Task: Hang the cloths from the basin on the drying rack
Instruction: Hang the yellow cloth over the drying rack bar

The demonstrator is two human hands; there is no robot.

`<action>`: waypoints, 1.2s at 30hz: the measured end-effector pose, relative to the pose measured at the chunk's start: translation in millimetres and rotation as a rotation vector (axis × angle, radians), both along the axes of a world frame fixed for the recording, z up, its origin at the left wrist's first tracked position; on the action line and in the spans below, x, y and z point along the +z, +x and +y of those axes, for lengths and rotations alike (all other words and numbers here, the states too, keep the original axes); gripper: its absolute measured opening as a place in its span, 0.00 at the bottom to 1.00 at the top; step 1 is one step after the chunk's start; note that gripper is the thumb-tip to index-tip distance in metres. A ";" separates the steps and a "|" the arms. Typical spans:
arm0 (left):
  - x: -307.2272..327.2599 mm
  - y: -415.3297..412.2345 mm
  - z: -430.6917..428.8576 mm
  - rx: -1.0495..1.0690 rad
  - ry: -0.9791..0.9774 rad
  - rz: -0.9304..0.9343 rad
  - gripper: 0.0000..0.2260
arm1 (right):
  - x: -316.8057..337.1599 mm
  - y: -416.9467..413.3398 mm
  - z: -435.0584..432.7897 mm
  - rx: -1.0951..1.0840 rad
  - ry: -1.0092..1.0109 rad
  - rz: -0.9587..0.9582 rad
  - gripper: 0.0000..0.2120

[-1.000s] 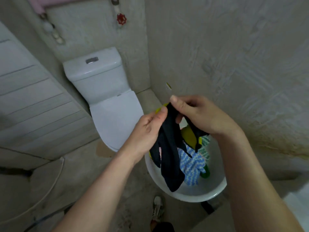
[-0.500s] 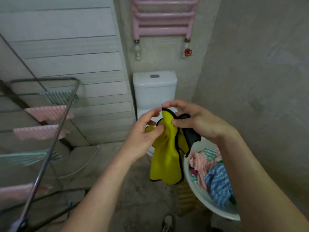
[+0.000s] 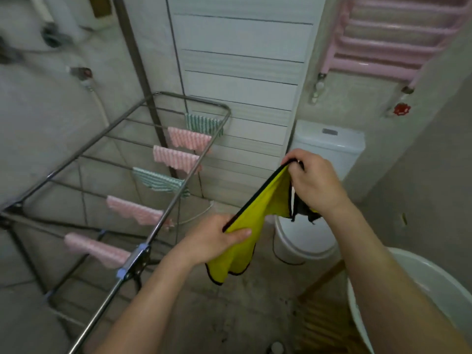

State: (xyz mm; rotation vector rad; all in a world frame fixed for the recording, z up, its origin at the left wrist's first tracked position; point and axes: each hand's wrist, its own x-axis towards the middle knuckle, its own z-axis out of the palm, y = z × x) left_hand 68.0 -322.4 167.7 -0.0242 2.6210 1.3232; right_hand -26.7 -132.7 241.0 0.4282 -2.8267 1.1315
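A yellow cloth (image 3: 252, 221) with a black border is stretched in the air between my hands. My left hand (image 3: 212, 238) pinches its lower left edge and my right hand (image 3: 314, 185) grips its upper corner. The metal drying rack (image 3: 163, 218) stands to the left, its near rail just left of my left hand. Several pink and green striped cloths hang over its bars, such as a pink cloth (image 3: 135, 209) and a green cloth (image 3: 158, 181). The white basin (image 3: 419, 274) is at the lower right, partly hidden behind my right arm; its contents are out of sight.
A white toilet (image 3: 329, 144) stands straight ahead against the wall, behind the cloth. A pink towel radiator (image 3: 383, 44) hangs at the upper right with a red valve (image 3: 401, 109) below it. A wooden slatted stand (image 3: 319, 320) sits under the basin. White panelled cladding covers the far wall.
My view has swung left from the basin toward the rack. My hands have moved apart, spreading the yellow cloth out, and it is now nearer the rack.
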 end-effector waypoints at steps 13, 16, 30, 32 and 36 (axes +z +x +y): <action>16.2 75.2 -53.9 0.456 0.405 0.143 0.05 | -6.0 -5.5 -109.7 0.356 -0.339 -0.455 0.13; 40.3 94.6 -59.5 0.644 0.533 0.204 0.07 | 22.1 2.4 -147.2 0.596 -0.389 -0.501 0.12; 100.0 156.3 -119.3 1.118 0.584 0.658 0.04 | 112.5 68.2 -359.7 1.005 -0.452 -0.330 0.19; 81.6 154.8 -134.6 1.140 0.557 0.593 0.06 | 106.0 74.5 -383.8 0.983 -0.419 -0.288 0.18; 40.8 148.4 -153.8 1.201 0.491 0.439 0.10 | 80.3 82.5 -422.0 1.006 -0.304 -0.203 0.18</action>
